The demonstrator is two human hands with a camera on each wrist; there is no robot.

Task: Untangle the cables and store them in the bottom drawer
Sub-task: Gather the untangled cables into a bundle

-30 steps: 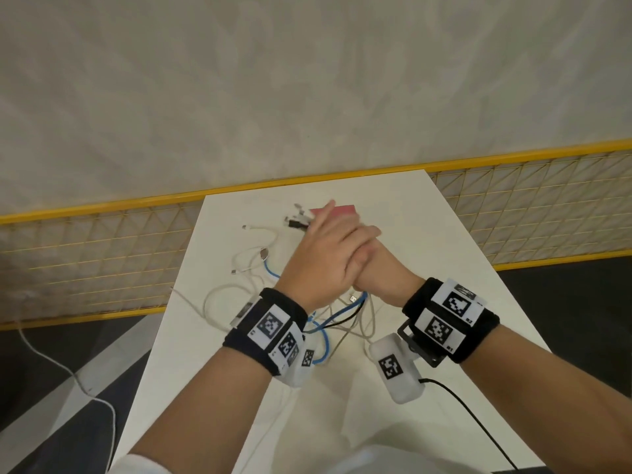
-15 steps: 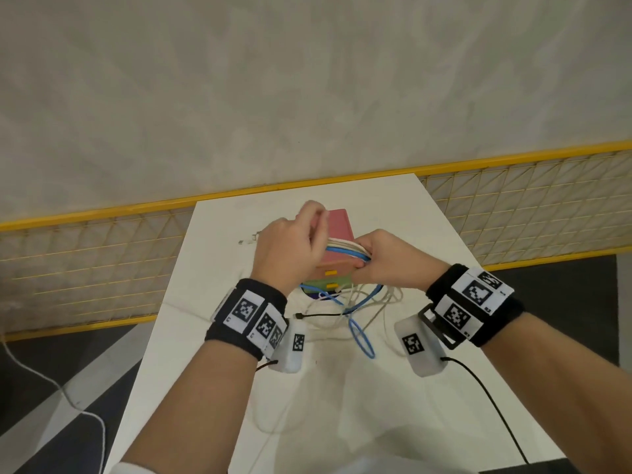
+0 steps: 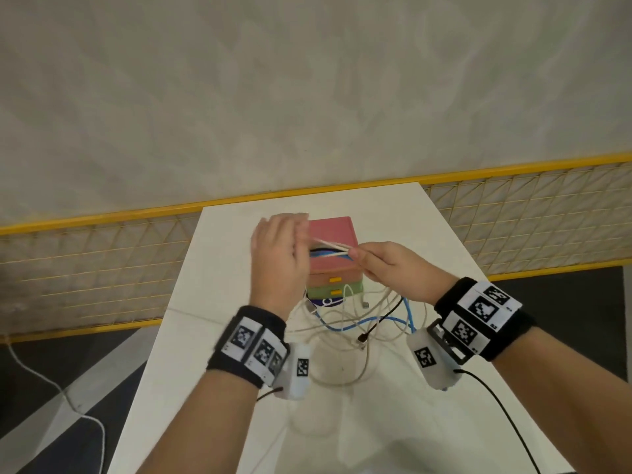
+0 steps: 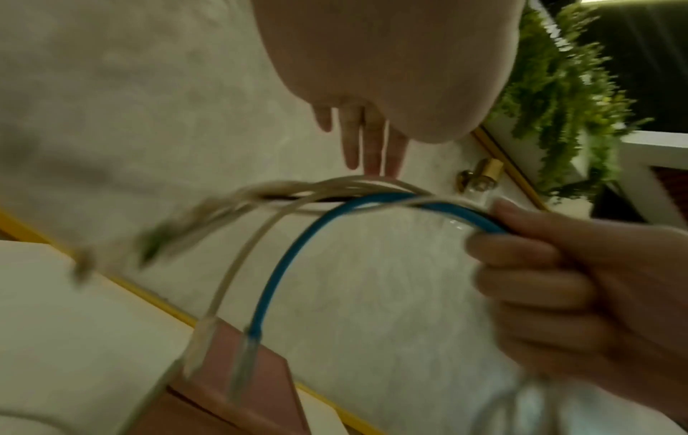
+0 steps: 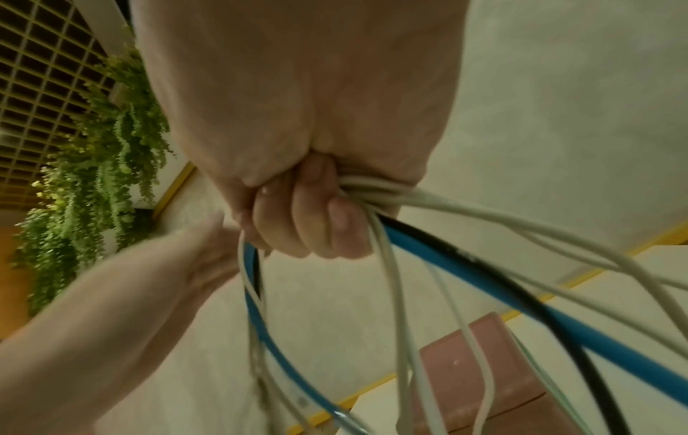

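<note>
A small drawer unit (image 3: 333, 234) with a pink top stands at the far middle of the white table (image 3: 420, 241); its lower drawers have orange handles. My right hand (image 3: 362, 258) grips a bundle of cables (image 5: 376, 206) just above the unit, fingers curled round it. White, blue (image 4: 297, 250) and black strands droop from the fist, and their loops lie on the table (image 3: 359, 323) in front of the drawers. My left hand (image 3: 294, 230) is beside the unit's left edge with straight fingers (image 4: 366, 153), whose tips touch the white strands that arch over from the right fist.
A yellow mesh fence (image 3: 85, 268) runs behind the table below a pale wall. A white cord (image 3: 51, 381) lies on the dark floor to the left. Green hanging plants (image 5: 93, 164) show in the wrist views. The near half of the table is bare.
Both hands have moved from low over the table up to the drawer unit, bringing the bundle. My left hand's fingers have straightened; the right fist keeps its grip.
</note>
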